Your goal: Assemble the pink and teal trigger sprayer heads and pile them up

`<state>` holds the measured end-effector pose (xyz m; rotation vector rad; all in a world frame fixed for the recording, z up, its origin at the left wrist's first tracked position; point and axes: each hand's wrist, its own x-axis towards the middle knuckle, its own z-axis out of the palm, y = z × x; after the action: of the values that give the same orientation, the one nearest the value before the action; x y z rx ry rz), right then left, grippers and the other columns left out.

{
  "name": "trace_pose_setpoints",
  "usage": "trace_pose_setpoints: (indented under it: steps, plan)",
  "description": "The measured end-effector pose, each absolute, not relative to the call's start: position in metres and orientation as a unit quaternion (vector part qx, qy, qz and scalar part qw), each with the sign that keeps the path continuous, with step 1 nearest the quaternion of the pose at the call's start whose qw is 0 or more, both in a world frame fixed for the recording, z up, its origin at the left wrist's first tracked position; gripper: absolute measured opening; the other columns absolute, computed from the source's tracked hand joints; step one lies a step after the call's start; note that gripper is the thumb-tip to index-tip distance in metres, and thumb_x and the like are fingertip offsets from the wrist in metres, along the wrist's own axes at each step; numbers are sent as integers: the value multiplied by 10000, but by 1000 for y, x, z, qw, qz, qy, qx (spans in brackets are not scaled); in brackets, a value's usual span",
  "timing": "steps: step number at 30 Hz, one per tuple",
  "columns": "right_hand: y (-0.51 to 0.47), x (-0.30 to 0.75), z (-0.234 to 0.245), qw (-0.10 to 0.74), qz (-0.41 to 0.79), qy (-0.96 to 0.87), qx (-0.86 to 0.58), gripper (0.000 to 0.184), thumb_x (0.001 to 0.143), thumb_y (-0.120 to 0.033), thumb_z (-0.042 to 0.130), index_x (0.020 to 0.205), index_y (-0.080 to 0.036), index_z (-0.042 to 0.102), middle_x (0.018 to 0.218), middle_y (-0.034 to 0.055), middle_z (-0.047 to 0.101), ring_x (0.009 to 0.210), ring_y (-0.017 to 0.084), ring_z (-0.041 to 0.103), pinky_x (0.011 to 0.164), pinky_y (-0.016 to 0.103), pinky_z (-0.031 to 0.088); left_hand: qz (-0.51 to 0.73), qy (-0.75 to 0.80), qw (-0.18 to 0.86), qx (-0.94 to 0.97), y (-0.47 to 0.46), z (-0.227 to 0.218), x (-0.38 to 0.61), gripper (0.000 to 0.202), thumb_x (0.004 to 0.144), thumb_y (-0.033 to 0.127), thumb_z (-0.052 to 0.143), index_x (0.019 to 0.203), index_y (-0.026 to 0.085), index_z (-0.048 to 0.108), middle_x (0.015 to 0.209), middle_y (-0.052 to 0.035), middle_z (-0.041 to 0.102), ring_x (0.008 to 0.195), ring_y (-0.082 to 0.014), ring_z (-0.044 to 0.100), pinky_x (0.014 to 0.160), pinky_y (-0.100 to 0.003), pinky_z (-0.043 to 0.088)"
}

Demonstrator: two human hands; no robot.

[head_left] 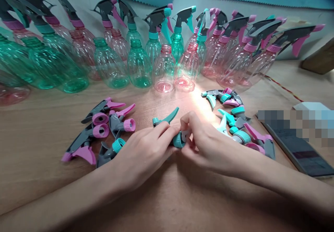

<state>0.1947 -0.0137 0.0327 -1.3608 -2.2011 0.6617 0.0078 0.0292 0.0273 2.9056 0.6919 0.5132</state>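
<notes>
My left hand is wrapped round a grey and teal spray trigger head, its teal trigger pointing up and its collar facing right. At the collar's opening, the fingers of my right hand are closed on a small whitish piece, mostly hidden by the fingertips. Left of my left hand lie several loose spray heads with pink collars and one with a teal collar. Beyond my right wrist is another pile of pink and teal spray heads, partly covered by my forearm.
Green bottles and clear pink bottles without heads stand across the back. Behind them are several bottles with spray heads fitted. A phone, a white box and a twisted red-yellow wire lie at right.
</notes>
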Motion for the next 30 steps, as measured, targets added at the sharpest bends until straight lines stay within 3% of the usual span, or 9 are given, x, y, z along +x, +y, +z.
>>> trace_pose_setpoints:
  steps: [4,11,17,22,26,30]
  plan:
    - [-12,199,33,248,289,-780,-497,317,705,-33,471,891,-230,307,721,-71,390,544,54,403,484,179,337,179,238,83,951,28,29,6,185,940,221,447,1103,155,501,915,-44,589,702,-163,573,579,-248,425]
    - [-7,206,49,233,420,-726,-491,81,897,-223,478,939,-224,409,867,-19,544,735,108,548,645,264,472,192,292,222,910,41,33,2,235,870,177,598,1094,232,554,844,41,595,659,-100,525,589,-197,387]
    - [-4,214,59,268,481,-676,-489,152,912,-300,522,1001,-227,422,848,-22,612,735,127,637,650,283,533,197,319,307,875,41,38,4,294,837,139,606,1114,237,585,763,61,594,594,-74,504,531,-169,372]
    - [-3,215,59,274,458,-672,-513,200,860,-275,605,1004,-208,483,836,-13,635,712,123,636,634,266,536,186,307,328,874,39,34,4,443,765,55,614,1151,271,587,848,65,613,567,-47,495,518,-157,367]
    - [-3,214,60,295,435,-678,-514,150,851,-289,615,954,-183,586,908,19,678,725,111,625,615,235,524,177,310,374,856,39,31,5,306,786,113,634,1061,245,617,848,61,625,600,-57,529,541,-163,395]
    - [-6,211,63,309,397,-710,-493,94,852,-251,618,907,-206,678,894,-3,713,744,107,633,612,217,489,175,298,391,853,39,28,6,181,796,165,663,966,217,630,811,52,614,652,-79,550,572,-176,414]
